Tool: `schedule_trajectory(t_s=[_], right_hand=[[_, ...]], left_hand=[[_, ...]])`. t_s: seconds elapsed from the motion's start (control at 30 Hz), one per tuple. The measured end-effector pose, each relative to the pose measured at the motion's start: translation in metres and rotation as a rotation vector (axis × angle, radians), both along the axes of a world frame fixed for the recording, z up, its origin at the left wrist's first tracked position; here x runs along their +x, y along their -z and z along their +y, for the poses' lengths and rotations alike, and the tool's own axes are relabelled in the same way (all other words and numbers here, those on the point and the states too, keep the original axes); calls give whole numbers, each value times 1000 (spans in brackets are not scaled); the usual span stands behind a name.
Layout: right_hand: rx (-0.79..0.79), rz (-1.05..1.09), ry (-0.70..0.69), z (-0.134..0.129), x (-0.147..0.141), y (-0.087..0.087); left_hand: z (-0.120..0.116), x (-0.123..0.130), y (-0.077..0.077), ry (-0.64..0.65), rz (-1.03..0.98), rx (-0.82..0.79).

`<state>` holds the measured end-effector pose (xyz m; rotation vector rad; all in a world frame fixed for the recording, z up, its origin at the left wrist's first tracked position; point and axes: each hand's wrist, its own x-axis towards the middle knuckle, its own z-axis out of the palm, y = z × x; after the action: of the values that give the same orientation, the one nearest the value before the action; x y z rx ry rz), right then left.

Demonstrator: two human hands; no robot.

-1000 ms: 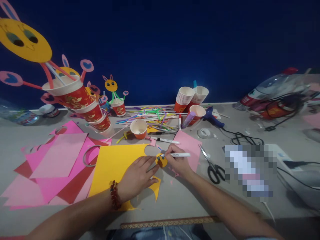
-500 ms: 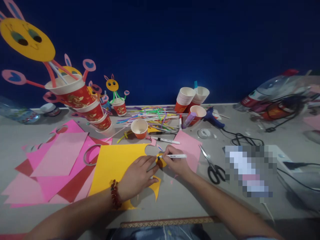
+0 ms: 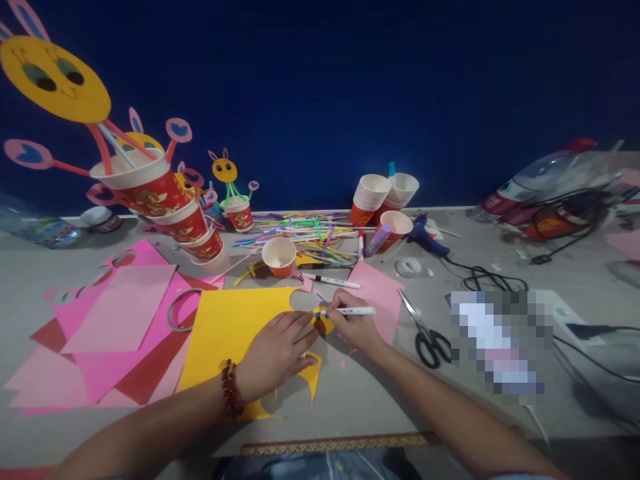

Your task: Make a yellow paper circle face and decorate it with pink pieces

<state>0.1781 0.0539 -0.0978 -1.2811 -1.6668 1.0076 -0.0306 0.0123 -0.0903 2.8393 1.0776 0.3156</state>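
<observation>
A small round yellow paper cutout [image 3: 324, 325] with dark marks on it lies on the table in front of me. My right hand [image 3: 353, 325] is closed around a white marker [image 3: 356, 311], its tip at the cutout. My left hand [image 3: 277, 347] lies flat, fingers stretched out, with the fingertips at the cutout's left edge. Under that hand is a yellow paper sheet [image 3: 235, 320] with rounded pieces cut away. A pink sheet [image 3: 377, 293] lies behind my right hand, and a second white marker [image 3: 330, 281] rests just beyond the cutout.
Black-handled scissors [image 3: 425, 340] lie at right, near a blue glue gun [image 3: 427, 237] and its cord. Pink sheets [image 3: 120, 307] are piled at left. Paper cup figures [image 3: 150, 187] stand behind them. Pipe cleaners [image 3: 310, 230] and a paper cup [image 3: 279, 257] are at the back.
My right hand and the marker have shifted very slightly right, so the marker's tip sits at a slightly different spot on the cutout. My left hand stays in place.
</observation>
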Motion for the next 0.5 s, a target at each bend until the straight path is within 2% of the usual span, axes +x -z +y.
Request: schedule_trajectory(t_s=[0.23,0.5], right_hand=[[-45,-5,-3,-1,-1,-3],[-11,-21,-8,0,-1,-2]], left_hand=[[0,0,-1,2,12,0],[0,0,-1,-1,-4,5]])
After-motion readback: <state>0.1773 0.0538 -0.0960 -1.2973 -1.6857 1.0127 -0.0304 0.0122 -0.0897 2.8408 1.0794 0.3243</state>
